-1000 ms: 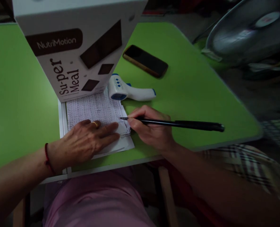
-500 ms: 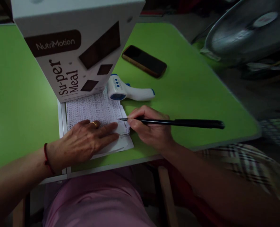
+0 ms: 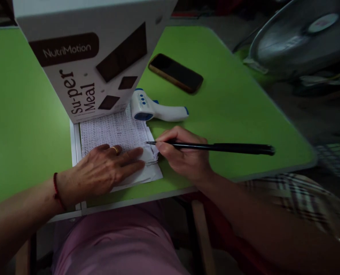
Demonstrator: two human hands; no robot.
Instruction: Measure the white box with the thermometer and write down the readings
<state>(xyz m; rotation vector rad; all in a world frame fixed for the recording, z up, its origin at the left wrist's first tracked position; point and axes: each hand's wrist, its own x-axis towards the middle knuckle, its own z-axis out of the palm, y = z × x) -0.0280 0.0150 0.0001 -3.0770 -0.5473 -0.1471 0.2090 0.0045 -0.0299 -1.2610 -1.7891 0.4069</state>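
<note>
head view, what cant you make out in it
All in the head view:
Paper: handwriting too small to read; partly covered by the left hand.
Box: top cut off by the upper edge.
Round metal thing: cut off by the picture's edges, its label blurred.
Pen: tip too fine to tell whether it touches the paper.

The box (image 3: pixel 80 32), cut off by the top edge, hides the far end of the written sheet (image 3: pixel 112 131), whose lines are too small to read. The left hand (image 3: pixel 103 170) covers more of it. The right hand (image 3: pixel 187 156) hides part of the pen (image 3: pixel 238 148); whether its tip touches the sheet cannot be told. The left edge cuts off the worktop (image 3: pixel 244 114).
</note>
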